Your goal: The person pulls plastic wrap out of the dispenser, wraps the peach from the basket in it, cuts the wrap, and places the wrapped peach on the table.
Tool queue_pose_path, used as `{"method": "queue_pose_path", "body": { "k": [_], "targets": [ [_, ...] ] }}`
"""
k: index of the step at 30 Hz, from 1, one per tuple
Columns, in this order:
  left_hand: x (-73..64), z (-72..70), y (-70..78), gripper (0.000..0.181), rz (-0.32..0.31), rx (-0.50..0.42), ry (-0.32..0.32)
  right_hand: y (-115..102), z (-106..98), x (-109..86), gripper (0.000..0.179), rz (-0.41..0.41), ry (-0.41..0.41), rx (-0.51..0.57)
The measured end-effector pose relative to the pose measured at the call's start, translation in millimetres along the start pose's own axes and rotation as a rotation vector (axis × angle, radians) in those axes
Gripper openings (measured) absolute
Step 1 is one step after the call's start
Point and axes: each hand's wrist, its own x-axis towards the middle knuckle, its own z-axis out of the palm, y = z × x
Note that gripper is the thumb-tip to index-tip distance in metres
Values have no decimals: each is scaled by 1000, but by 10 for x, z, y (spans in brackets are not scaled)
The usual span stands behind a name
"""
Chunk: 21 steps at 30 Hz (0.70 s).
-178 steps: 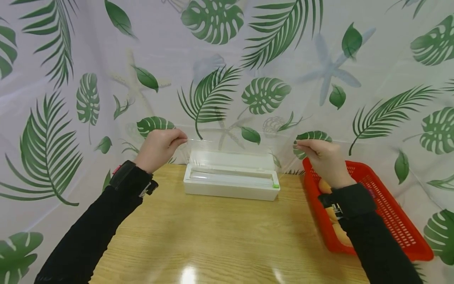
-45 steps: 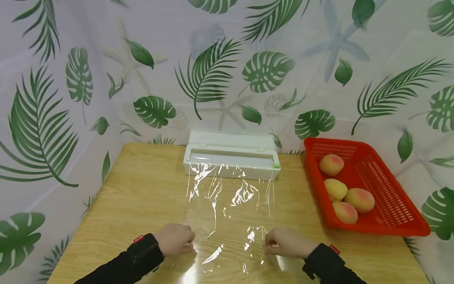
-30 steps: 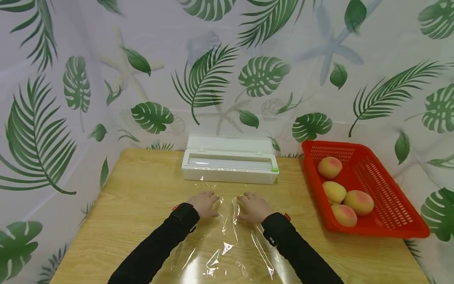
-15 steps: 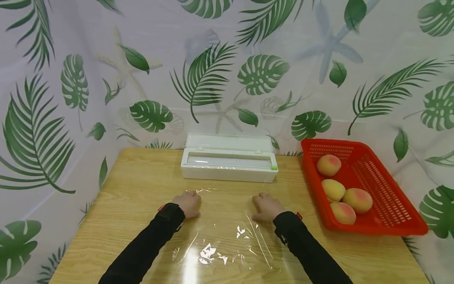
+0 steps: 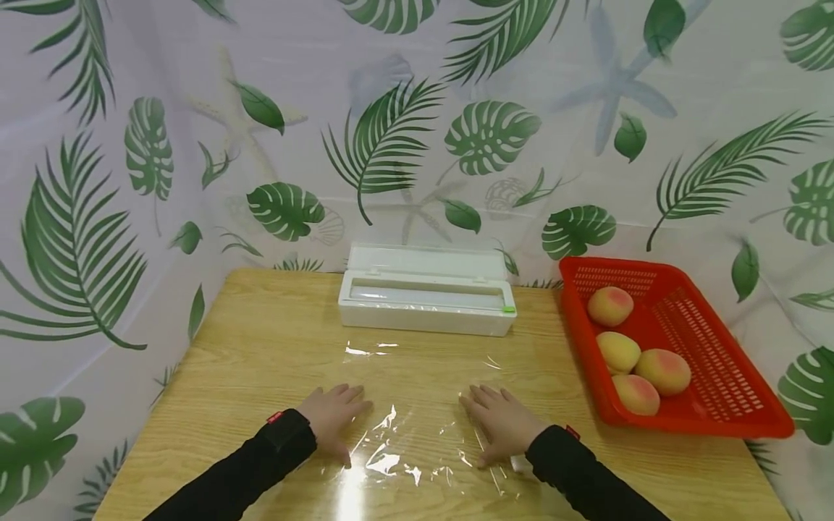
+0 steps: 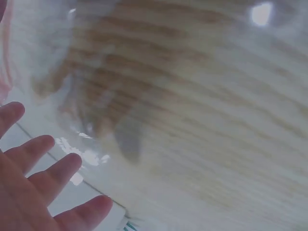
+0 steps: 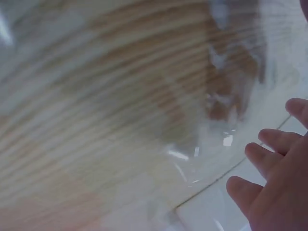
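Leaf-print curtain [image 5: 404, 145] wraps the back and both sides, w/ a light wooden surface [image 5: 260, 347] in front of it. Center of that surface: a sheet of cling film [image 5: 417, 405], spread flat on the wood, glare and a few wrinkles showing near the lower middle. Left hand [image 5: 332, 420] sits at approx 8 o'clock of the sheet, palm down, fingers [image 5: 348, 396] straight and slightly apart, pressing the film's left edge onto the wood. Right hand [image 5: 502, 423] at approx 4 o'clock, same pose, fingers [image 5: 482, 398] straight and spread, flat on the film's right side. Neither hand grips anything. Both arms in black sleeves [image 5: 247, 470].

At 12 o'clock from the film, just beyond its far edge: white cling film dispenser box [image 5: 426, 304], lid open, small green slider tab [image 5: 509, 310] at its right end. Film looks apart from the box, tho the far edge is hard to trace.

At 2 o'clock: red plastic basket [image 5: 710, 362], w/ four peaches [image 5: 635, 354] inside, grouped along its left half.

Left wrist view: blurred, fingers [image 6: 43, 168] straight and fanned over shiny film and wood grain. Right wrist view: also blurred, fingers [image 7: 269, 163] straight and apart over wrinkled film.
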Motion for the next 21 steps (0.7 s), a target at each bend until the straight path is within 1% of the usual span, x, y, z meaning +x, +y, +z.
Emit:
{"method": "queue_pose_path", "body": {
  "k": [3,5,8,11,13,16,19,21],
  "targets": [
    [-34,66,-33,90,-11,28,-18,60,74,-54,98,21,-14,-12],
    [-62,73,-37,86,-20,41,-29,88,110,-74,97,22,-15,-11],
    [-100,32,-19,83,-30,28,-39,117,137,-87,97,17,-9,8],
    [-118,-23,9,81,-29,-12,-26,129,124,-105,95,11,17,57],
    [-114,-42,23,78,-32,-46,-9,131,87,-116,91,6,58,88],
    [-88,-44,38,73,-42,-72,35,149,-7,-123,79,-2,166,107],
    [-51,-28,49,66,-48,-55,68,178,-164,-137,65,5,268,141],
    [-35,-23,62,60,-48,-46,85,209,-280,-159,58,32,307,159]
  ]
}}
